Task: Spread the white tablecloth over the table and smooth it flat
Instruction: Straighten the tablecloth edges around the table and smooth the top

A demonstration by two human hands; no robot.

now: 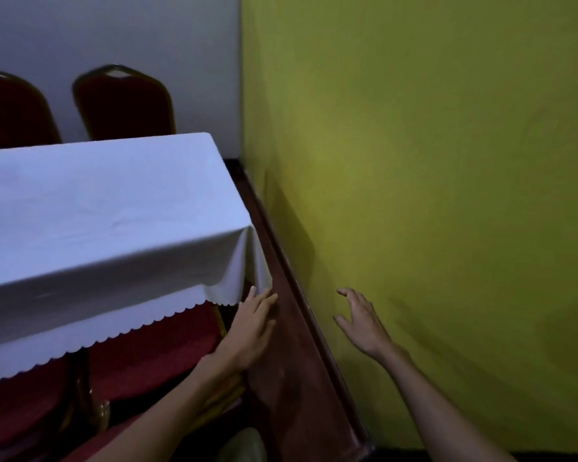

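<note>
Both forearms bare, reaching forward and down. Left hand (252,323) stretched out flat, fingers straight and close together, tips pointing up and away. Right hand (359,320) held apart to the side, fingers spread and relaxed, gripping nothing.

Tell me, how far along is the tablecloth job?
Mostly done: the white scalloped-edge tablecloth already covers the tabletop and hangs over its sides. In hand: the left hand, fingers straight, reaches to the drooping corner fold; the right hand hangs open, touching nothing. Left: faint creases on top to smooth.
</note>
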